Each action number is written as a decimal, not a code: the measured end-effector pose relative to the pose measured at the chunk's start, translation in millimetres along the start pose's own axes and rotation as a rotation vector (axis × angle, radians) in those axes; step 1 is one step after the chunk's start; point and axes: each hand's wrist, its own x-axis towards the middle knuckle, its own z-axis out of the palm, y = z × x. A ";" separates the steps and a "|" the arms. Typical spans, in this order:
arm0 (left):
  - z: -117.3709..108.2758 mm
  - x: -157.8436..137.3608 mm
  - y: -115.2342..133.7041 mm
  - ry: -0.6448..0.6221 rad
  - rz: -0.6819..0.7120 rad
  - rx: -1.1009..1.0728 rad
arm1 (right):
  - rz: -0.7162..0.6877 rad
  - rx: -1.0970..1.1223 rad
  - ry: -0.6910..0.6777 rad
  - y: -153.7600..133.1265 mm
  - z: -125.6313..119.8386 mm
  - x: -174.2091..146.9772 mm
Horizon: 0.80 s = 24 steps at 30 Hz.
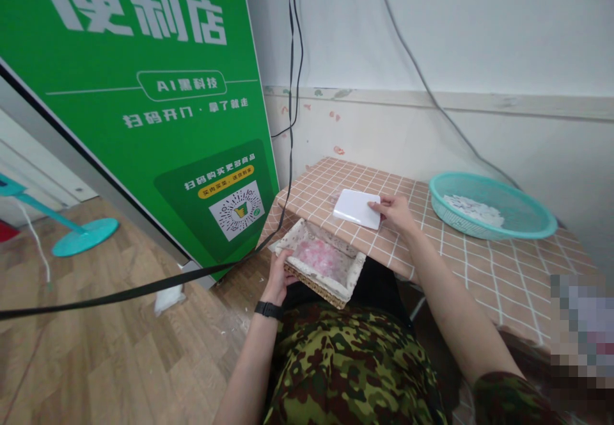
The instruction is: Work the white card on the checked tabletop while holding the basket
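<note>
My left hand (pixel 280 276) is closed on the left end of a small woven basket (pixel 320 282) with a patterned cloth lining. The basket sits at the table's front edge, over my lap, slightly tilted. In it lie pinkish, clear-looking small pieces (pixel 317 257), too blurred to name. My right hand (pixel 394 212) pinches the right edge of a flat white square object (pixel 357 208) with rounded corners, which rests on or just above the checked tablecloth (pixel 316 185). Its kind does not show.
A turquoise plastic basket (pixel 494 220) holding many small white pieces (pixel 472 207) stands on the table at right. To the left rises a green cabinet (pixel 192 150). A black strap (pixel 158 287) crosses in front of it. A turquoise round base (pixel 85 237) stands on the wooden floor.
</note>
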 end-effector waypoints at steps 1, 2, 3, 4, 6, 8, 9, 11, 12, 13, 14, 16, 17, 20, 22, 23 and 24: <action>0.2 -0.3 0.3 0.000 0.002 0.000 | -0.004 0.000 0.025 0.0 -3.4 1.4; 0.3 -0.4 0.5 -0.001 0.006 0.000 | -0.007 0.003 0.049 -0.2 -6.3 2.4; 0.4 -0.3 0.4 -0.002 0.009 0.000 | -0.010 0.008 0.067 -0.5 -8.4 3.0; 0.3 -0.1 0.3 -0.003 0.009 0.001 | -0.013 0.013 0.079 -1.0 -9.5 3.1; 0.2 0.4 -0.2 -0.003 0.004 -0.001 | -0.015 0.019 0.067 -2.0 -9.1 2.1; 0.3 0.4 -0.5 -0.002 -0.002 -0.007 | -0.016 0.009 0.025 -2.8 -7.6 0.5; 0.3 0.2 -0.4 0.000 -0.004 -0.008 | -0.017 -0.003 0.011 -2.9 -7.3 0.0; 0.7 -0.6 0.0 0.005 -0.004 -0.006 | -0.019 -0.031 0.029 -2.9 -8.9 0.3; 0.9 -1.0 0.2 0.008 -0.003 -0.004 | -0.019 -0.040 0.059 -2.8 -10.9 1.1; 1.1 -1.2 0.5 0.009 -0.002 -0.001 | -0.020 -0.040 0.097 -2.8 -13.4 2.2; 1.3 -1.2 0.6 0.010 -0.002 0.001 | -0.021 -0.034 0.137 -2.7 -16.1 3.4; 1.6 -0.5 0.4 0.008 -0.005 0.004 | -0.014 -0.017 0.199 -3.0 -20.9 5.4; 1.6 0.0 0.2 0.008 -0.007 0.004 | -0.007 -0.012 0.218 -3.3 -22.4 5.8; 1.3 1.5 -0.8 0.000 -0.007 0.001 | 0.021 -0.024 0.214 -4.5 -22.7 5.0; 0.8 1.8 -1.3 -0.008 -0.003 0.002 | 0.033 -0.042 0.165 -4.9 -21.1 3.7; 0.5 1.7 -1.4 -0.011 0.000 0.002 | 0.038 -0.048 0.138 -5.0 -20.5 3.3; 0.3 1.5 -1.5 -0.012 0.002 0.002 | 0.041 -0.049 0.114 -5.0 -20.3 3.0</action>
